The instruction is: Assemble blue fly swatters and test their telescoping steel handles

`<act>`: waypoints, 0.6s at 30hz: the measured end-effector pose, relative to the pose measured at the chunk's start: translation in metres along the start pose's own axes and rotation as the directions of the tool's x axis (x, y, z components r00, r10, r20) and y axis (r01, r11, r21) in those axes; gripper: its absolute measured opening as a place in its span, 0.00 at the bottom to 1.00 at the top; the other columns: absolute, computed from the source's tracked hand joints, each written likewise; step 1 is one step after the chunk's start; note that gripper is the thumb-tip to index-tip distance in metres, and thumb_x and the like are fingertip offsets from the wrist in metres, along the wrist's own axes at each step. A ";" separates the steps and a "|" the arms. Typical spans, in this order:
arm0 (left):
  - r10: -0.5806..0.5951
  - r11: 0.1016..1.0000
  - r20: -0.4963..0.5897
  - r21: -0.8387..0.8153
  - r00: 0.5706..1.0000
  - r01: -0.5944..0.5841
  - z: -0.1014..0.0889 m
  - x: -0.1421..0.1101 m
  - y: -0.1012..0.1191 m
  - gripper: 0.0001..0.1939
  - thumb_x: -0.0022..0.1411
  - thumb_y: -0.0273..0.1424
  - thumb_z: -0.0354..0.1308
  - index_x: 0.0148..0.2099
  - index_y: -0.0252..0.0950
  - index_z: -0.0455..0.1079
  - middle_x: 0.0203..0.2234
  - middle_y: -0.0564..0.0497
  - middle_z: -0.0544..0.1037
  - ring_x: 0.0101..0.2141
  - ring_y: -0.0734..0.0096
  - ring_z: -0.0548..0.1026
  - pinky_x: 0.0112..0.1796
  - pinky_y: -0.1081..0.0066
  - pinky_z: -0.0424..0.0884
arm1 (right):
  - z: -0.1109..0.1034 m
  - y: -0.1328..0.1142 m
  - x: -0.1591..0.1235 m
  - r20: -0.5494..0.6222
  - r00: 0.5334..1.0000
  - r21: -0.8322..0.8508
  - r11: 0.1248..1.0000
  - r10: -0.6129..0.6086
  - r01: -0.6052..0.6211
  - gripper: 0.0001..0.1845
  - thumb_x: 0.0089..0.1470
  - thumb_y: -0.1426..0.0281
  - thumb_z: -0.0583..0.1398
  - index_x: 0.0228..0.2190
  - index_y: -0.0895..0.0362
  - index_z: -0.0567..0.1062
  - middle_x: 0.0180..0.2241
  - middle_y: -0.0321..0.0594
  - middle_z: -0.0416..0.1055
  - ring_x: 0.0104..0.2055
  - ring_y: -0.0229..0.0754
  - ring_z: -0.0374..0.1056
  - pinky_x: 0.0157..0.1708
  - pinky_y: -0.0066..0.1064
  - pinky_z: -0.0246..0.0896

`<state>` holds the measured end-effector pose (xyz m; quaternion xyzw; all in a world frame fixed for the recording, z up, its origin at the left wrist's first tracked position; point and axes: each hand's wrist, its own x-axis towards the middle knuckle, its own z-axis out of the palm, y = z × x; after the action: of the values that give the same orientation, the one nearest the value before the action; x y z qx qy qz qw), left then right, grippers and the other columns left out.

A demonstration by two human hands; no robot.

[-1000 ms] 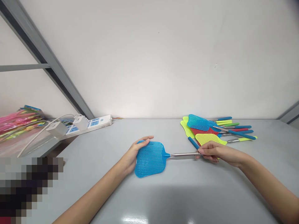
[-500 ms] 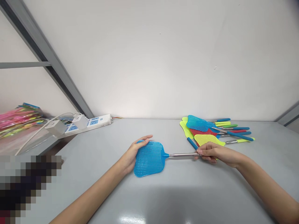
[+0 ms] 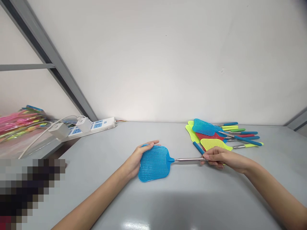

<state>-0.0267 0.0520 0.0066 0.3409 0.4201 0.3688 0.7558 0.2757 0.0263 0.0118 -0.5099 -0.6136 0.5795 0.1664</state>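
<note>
A blue fly swatter (image 3: 154, 163) with a perforated head and a metal rod lies level between my two hands. My left hand (image 3: 135, 161) grips the left edge of its head, thumb on top and fingers behind. At the other end my right hand (image 3: 217, 157) is closed around the rod, hiding the handle end. Just behind my right hand is a pile of fly swatters: a yellow one (image 3: 213, 144) in front, a red one (image 3: 208, 135), and another blue one (image 3: 203, 127) on top. A loose blue handle end (image 3: 198, 147) pokes out beside my right fingers.
On the left a white power strip (image 3: 102, 125) with plugged-in adapters (image 3: 83, 124) sits on the grey table (image 3: 120, 204). Beyond it lie colourful items in clear plastic (image 3: 22, 123). A grey metal frame (image 3: 64, 83) rises by the white wall (image 3: 168, 64).
The view has shifted very slightly, so everything sits a little further right. Both hands keep the same hold on the blue fly swatter.
</note>
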 end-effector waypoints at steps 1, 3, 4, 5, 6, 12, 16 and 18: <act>-0.005 1.000 -0.001 -0.003 1.000 0.005 0.000 0.000 0.000 0.19 0.54 0.35 0.56 0.49 0.35 0.66 0.38 0.44 0.74 0.38 0.60 0.73 0.40 0.64 0.68 | 0.000 0.000 0.000 0.008 1.000 0.001 1.000 -0.008 0.008 0.21 0.48 0.54 0.56 0.27 0.61 0.76 0.18 0.31 0.53 0.19 0.32 0.47 0.20 0.26 0.42; -0.016 1.000 -0.005 -0.007 1.000 0.016 0.000 0.000 0.000 0.19 0.54 0.36 0.56 0.48 0.36 0.66 0.37 0.45 0.74 0.37 0.60 0.73 0.40 0.63 0.68 | -0.001 0.001 -0.001 0.017 1.000 -0.007 1.000 -0.016 0.016 0.21 0.48 0.55 0.56 0.28 0.60 0.76 0.18 0.31 0.53 0.19 0.32 0.47 0.21 0.26 0.43; -0.020 1.000 -0.008 -0.007 1.000 0.020 0.000 0.000 0.000 0.19 0.54 0.36 0.56 0.48 0.36 0.66 0.36 0.45 0.74 0.37 0.60 0.74 0.40 0.63 0.69 | -0.001 0.001 -0.001 0.018 1.000 -0.013 1.000 -0.013 0.014 0.22 0.48 0.54 0.56 0.28 0.60 0.77 0.17 0.31 0.53 0.19 0.32 0.47 0.21 0.26 0.43; -0.022 1.000 -0.012 -0.007 1.000 0.022 0.000 0.000 0.000 0.19 0.54 0.36 0.56 0.48 0.36 0.66 0.37 0.45 0.74 0.37 0.60 0.74 0.40 0.64 0.69 | -0.001 0.001 -0.001 0.017 1.000 -0.019 1.000 -0.008 0.008 0.23 0.48 0.53 0.56 0.29 0.60 0.77 0.17 0.31 0.53 0.19 0.32 0.47 0.21 0.26 0.44; -0.021 1.000 -0.016 -0.006 1.000 0.021 0.000 0.001 0.000 0.19 0.54 0.36 0.56 0.48 0.35 0.67 0.37 0.45 0.74 0.37 0.60 0.74 0.40 0.64 0.69 | -0.001 0.001 -0.001 0.012 1.000 -0.024 1.000 -0.002 0.002 0.23 0.47 0.53 0.56 0.29 0.61 0.77 0.17 0.31 0.53 0.19 0.32 0.47 0.20 0.26 0.44; -0.012 1.000 -0.031 0.006 0.999 0.012 0.000 0.001 0.000 0.18 0.54 0.35 0.56 0.47 0.35 0.67 0.36 0.45 0.75 0.36 0.61 0.74 0.39 0.64 0.69 | 0.000 -0.002 -0.001 0.003 1.000 -0.026 1.000 -0.002 0.002 0.23 0.46 0.53 0.56 0.28 0.60 0.77 0.18 0.32 0.54 0.19 0.32 0.47 0.20 0.26 0.44; 0.005 1.000 -0.011 -0.008 1.000 -0.005 -0.001 0.001 -0.001 0.17 0.54 0.35 0.56 0.46 0.35 0.68 0.39 0.45 0.74 0.37 0.61 0.74 0.40 0.65 0.69 | 0.000 0.000 -0.001 0.022 1.000 0.004 1.000 -0.011 0.011 0.20 0.49 0.56 0.55 0.27 0.60 0.76 0.17 0.31 0.52 0.19 0.32 0.47 0.20 0.26 0.41; 0.000 1.000 -0.004 -0.011 1.000 0.000 -0.002 0.001 -0.001 0.17 0.54 0.35 0.56 0.46 0.35 0.68 0.40 0.45 0.73 0.38 0.61 0.74 0.40 0.64 0.69 | -0.001 0.001 -0.001 0.030 0.999 0.017 1.000 -0.017 0.017 0.20 0.50 0.56 0.55 0.27 0.60 0.76 0.17 0.30 0.52 0.19 0.32 0.47 0.20 0.26 0.40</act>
<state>-0.0273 0.0529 0.0042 0.3358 0.4198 0.3717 0.7569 0.2769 0.0259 0.0116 -0.4944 -0.6156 0.5908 0.1661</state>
